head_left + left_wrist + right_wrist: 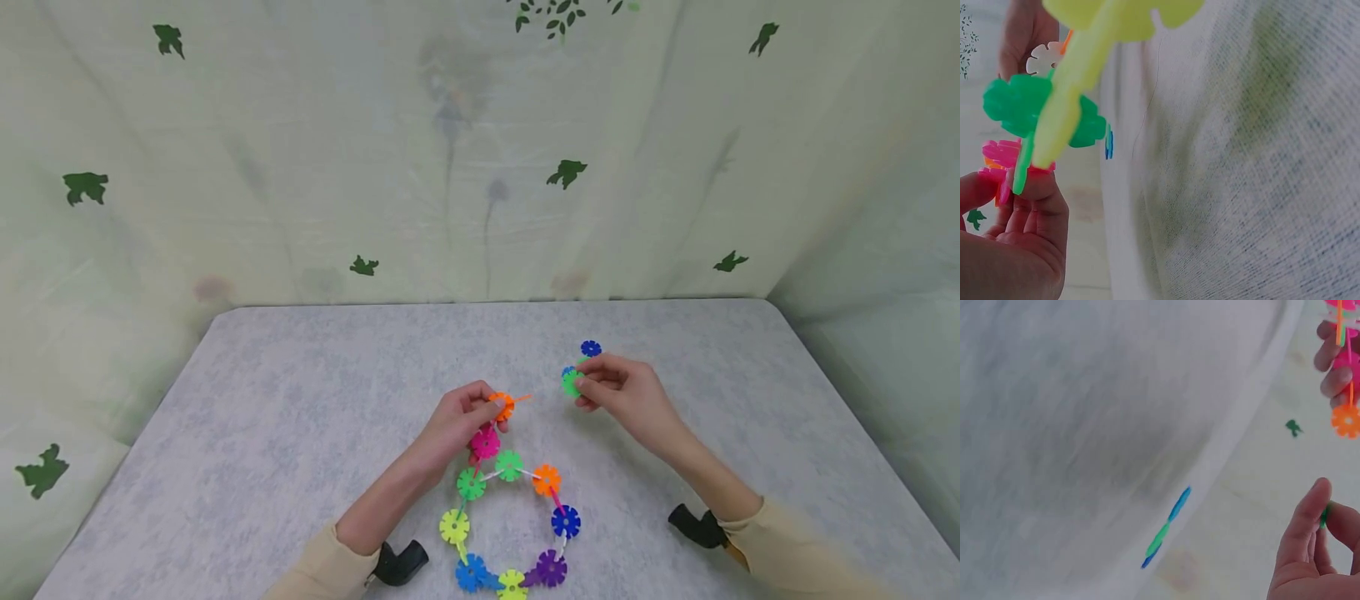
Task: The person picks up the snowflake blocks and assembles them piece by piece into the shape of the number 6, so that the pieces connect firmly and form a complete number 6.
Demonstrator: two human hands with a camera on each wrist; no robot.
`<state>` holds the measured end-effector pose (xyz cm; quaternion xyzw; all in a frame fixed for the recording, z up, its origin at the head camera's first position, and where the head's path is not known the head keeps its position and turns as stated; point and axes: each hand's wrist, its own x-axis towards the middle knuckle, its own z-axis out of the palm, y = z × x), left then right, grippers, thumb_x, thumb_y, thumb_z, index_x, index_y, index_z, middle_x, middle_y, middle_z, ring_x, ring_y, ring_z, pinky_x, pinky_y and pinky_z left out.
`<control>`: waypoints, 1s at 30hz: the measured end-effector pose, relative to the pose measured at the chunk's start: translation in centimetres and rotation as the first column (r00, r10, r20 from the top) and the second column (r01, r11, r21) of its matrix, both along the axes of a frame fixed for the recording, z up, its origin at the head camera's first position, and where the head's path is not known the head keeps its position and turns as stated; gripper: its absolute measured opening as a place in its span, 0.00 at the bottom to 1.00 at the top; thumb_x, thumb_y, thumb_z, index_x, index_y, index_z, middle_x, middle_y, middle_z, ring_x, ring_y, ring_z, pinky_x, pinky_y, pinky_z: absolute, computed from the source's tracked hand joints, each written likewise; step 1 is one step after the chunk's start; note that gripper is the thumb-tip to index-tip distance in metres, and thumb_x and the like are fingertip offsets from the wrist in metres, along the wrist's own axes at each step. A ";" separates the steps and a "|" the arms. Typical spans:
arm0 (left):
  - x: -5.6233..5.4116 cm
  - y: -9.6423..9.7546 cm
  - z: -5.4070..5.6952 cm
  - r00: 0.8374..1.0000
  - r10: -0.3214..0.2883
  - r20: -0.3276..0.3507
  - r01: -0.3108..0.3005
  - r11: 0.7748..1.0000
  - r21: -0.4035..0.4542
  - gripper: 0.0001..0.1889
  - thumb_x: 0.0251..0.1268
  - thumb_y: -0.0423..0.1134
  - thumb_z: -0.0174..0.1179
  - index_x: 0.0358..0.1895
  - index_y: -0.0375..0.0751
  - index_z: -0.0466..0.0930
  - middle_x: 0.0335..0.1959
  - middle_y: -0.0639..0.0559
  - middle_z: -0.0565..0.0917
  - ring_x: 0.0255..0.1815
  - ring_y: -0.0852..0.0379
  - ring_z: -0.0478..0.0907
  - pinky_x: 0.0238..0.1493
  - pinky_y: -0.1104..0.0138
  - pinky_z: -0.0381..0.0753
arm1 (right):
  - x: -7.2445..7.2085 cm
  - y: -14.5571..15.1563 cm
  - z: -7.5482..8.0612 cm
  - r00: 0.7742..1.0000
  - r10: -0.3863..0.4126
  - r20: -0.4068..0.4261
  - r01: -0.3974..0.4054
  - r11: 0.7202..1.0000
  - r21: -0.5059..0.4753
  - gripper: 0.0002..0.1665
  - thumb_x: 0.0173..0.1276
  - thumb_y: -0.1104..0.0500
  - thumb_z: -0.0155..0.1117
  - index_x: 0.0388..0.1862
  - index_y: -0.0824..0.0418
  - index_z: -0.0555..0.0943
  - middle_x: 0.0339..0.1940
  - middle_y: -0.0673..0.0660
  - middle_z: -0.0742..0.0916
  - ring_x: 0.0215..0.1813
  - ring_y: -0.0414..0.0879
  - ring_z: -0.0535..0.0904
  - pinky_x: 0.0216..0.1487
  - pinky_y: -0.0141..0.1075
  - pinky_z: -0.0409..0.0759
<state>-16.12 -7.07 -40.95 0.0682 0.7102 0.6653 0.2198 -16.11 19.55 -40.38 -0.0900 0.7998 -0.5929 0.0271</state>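
Observation:
A ring of notched plastic snowflake discs in several colours lies at the table's front, with a green disc (pixel 509 466) at its top and a yellow disc (pixel 453 527) on its left. My left hand (pixel 465 418) pinches the chain end that rises from it, around an orange disc (pixel 501 407) and a pink disc (pixel 485 442). To the right, my right hand (pixel 626 396) holds a single green disc (pixel 572 383) between thumb and fingers. In the right wrist view that disc (pixel 1324 515) shows edge-on between the fingertips, apart from the orange disc (pixel 1347 421).
Beyond my right hand a dark blue disc (pixel 591 348) lies on the grey table (pixel 300 400), beside green and lighter blue ones, partly hidden by the hand. A pale curtain (pixel 300 167) with green leaf shapes hangs behind the table.

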 end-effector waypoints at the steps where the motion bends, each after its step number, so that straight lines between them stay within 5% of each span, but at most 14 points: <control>1: 0.0 0.0 0.0 1.000 0.000 0.001 0.000 1.000 0.002 0.07 0.72 0.37 0.55 0.38 0.35 0.73 0.35 0.31 0.82 0.14 0.59 0.64 0.13 0.71 0.68 | 0.2 -0.4 0.0 1.000 0.003 0.003 -0.003 1.000 -0.017 0.12 0.69 0.61 0.66 0.48 0.66 0.81 0.36 0.64 0.86 0.38 0.65 0.84 0.39 0.42 0.85; 9: 0.0 -0.1 0.1 1.000 -0.009 0.004 0.009 1.000 0.016 0.08 0.72 0.37 0.55 0.38 0.35 0.72 0.30 0.39 0.82 0.14 0.59 0.65 0.13 0.72 0.68 | 0.7 -2.6 0.0 0.999 0.044 0.012 -0.043 0.995 -0.089 0.12 0.68 0.60 0.67 0.46 0.66 0.82 0.34 0.61 0.87 0.38 0.67 0.84 0.39 0.48 0.84; 21: 0.2 0.2 0.3 0.999 -0.039 -0.035 0.040 0.999 0.026 0.07 0.73 0.35 0.54 0.36 0.36 0.72 0.24 0.47 0.81 0.18 0.58 0.67 0.16 0.72 0.64 | 1.4 -4.0 -0.3 0.996 0.038 0.074 -0.022 0.978 -0.206 0.11 0.69 0.64 0.65 0.46 0.70 0.80 0.37 0.72 0.86 0.37 0.67 0.85 0.40 0.47 0.84; 30: 0.0 0.4 0.5 0.998 -0.026 -0.059 0.027 1.000 0.002 0.07 0.71 0.35 0.57 0.36 0.34 0.73 0.24 0.48 0.82 0.24 0.57 0.73 0.25 0.71 0.68 | 1.7 -4.2 -0.8 0.996 0.030 0.078 -0.010 0.970 -0.244 0.11 0.69 0.63 0.66 0.46 0.70 0.80 0.37 0.66 0.88 0.38 0.61 0.86 0.40 0.48 0.84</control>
